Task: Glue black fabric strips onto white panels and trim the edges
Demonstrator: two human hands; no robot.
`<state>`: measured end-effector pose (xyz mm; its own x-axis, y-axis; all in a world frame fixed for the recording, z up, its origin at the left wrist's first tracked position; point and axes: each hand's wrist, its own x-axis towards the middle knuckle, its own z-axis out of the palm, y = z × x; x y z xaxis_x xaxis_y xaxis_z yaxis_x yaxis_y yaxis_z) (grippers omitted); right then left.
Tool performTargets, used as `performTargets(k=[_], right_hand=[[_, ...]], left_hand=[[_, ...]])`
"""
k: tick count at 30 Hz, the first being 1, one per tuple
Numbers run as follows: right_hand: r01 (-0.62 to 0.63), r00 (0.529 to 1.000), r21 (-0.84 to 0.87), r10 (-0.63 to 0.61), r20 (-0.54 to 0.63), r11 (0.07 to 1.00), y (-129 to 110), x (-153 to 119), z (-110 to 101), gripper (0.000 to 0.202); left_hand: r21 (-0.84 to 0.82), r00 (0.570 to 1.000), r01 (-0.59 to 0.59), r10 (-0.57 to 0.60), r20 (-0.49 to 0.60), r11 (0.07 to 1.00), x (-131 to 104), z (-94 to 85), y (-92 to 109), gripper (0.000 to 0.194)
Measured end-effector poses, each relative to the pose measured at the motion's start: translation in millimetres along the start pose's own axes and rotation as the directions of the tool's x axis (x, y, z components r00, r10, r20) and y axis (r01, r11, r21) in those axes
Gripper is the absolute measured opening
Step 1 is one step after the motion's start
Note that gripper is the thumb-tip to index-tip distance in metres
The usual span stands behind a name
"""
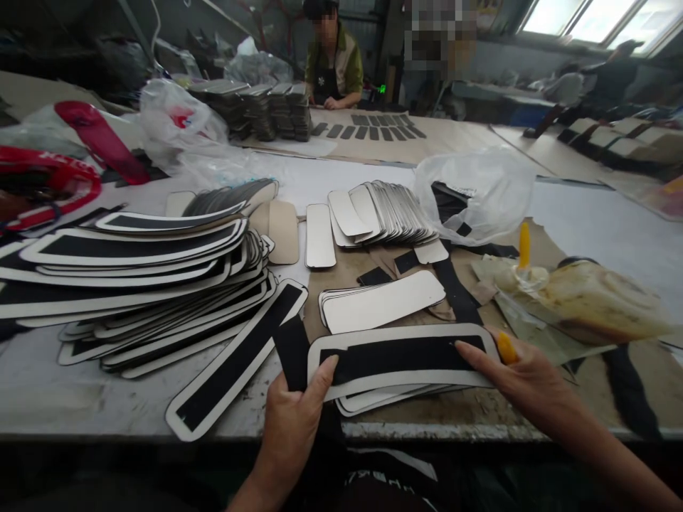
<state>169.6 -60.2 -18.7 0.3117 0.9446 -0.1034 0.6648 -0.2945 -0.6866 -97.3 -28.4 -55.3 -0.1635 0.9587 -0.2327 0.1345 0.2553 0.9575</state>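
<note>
The held panel (pixel 398 357) runs lengthwise left to right.

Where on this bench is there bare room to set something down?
Bare: the white surface at right, bordered by the clear plastic bag and the yellowish bag; also the front-left tabletop, between the strip stack, slanted strip and front edge. Crowded: the middle, where left hand and right hand hold a bordered strip among white pieces.
</note>
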Motion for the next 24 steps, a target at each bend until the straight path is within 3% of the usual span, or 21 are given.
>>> performTargets(k=[4, 9, 12, 15, 21, 24], right_hand=[[-0.141, 0.99, 0.004, 0.141, 0.014, 0.99, 6, 4, -3, 0.036], [-0.304, 0.947, 0.268, 0.26, 0.188, 0.914, 15, 9, -3, 0.047], [-0.327, 0.941, 0.366, 0.267, 0.206, 0.871, 17, 10, -2, 0.049], [-0.329, 0.941, 0.336, 0.277, 0.194, 0.882, 17, 12, -1, 0.048], [-0.326, 0.942, 0.27, 0.285, 0.178, 0.906, 17, 15, -1, 0.046], [-0.313, 0.941, 0.248, 0.264, 0.21, 0.917, 21, 16, -2, 0.043]], left_hand=[[-0.057, 1.0, -0.023, 0.023, 0.016, 0.998, 3, -3.3, -5, 0.039], [-0.174, 0.988, 0.055, -0.028, 0.151, 0.983, 5, -6.7, -7, 0.045], [-0.249, 0.97, 0.124, -0.065, 0.233, 0.96, 4, -8.0, -3, 0.047], [-0.291, 0.955, 0.189, -0.107, 0.275, 0.938, 5, -9.0, 2, 0.048], [-0.259, 0.931, 0.182, -0.081, 0.356, 0.949, 13, -15.1, -2, 0.041], [-0.26, 0.938, 0.179, -0.084, 0.337, 0.949, 15, -16.6, -6, 0.039]])
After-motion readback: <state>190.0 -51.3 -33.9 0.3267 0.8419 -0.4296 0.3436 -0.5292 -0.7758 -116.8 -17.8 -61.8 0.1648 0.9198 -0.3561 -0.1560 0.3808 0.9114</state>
